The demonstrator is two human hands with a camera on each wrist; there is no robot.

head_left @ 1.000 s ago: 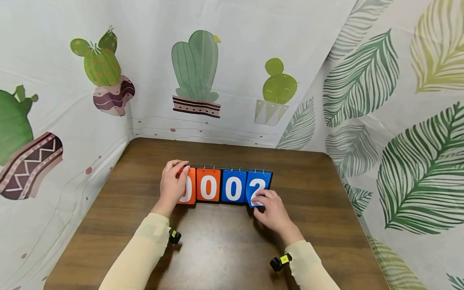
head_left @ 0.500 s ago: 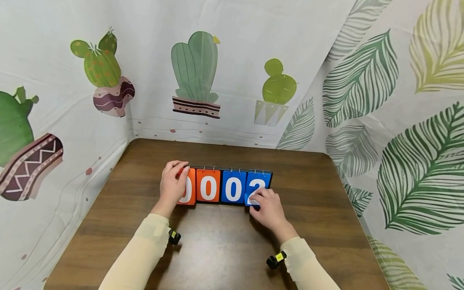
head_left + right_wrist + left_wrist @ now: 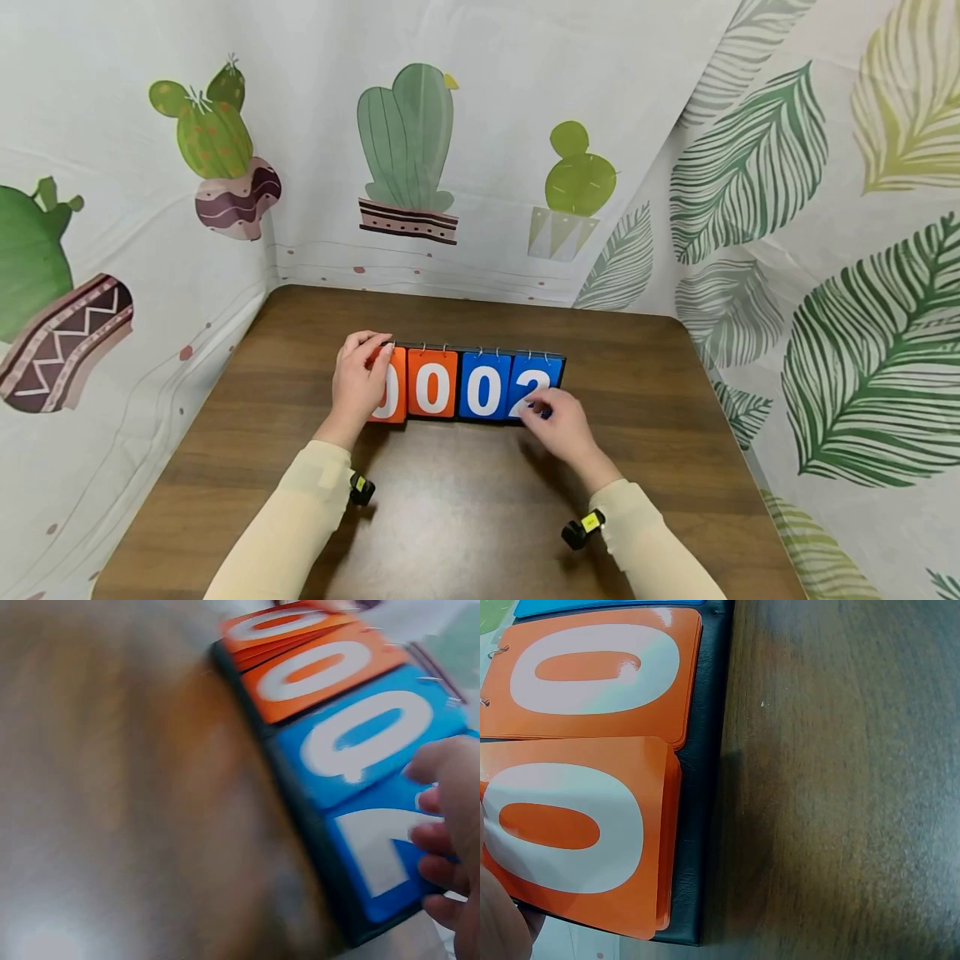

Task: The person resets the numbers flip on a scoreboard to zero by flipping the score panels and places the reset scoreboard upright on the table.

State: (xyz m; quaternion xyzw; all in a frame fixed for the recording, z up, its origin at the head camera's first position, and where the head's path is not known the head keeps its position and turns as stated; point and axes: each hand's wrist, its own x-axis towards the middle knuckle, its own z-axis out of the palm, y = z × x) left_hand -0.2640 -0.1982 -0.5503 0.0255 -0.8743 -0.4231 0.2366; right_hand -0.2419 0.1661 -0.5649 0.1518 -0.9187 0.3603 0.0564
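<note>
A black tabletop flip scoreboard [image 3: 458, 386] stands on the table, its ringed cards reading 0, 0, 0, 2 in the head view. Two cards are orange and two are blue. At its upper left corner my left hand [image 3: 358, 379] grips the frame, thumb in front over the leftmost orange card [image 3: 562, 825], whose left part it covers in the head view. My right hand [image 3: 558, 425] hovers at the lower right of the blue "2" card [image 3: 382, 859], fingers loosely bent. In the right wrist view that card lies back against the frame, and nothing shows between thumb and fingers.
The brown wooden table [image 3: 450, 508] extends around the scoreboard. Behind it and at the sides hang white cloths [image 3: 315, 167] printed with cacti and leaves. A small black device [image 3: 362, 489] with a yellow label sits at each wrist.
The right hand has let go of the "2" card's lower edge, and the bent card now lies flat. That hand has moved slightly right; the left hand keeps its place.
</note>
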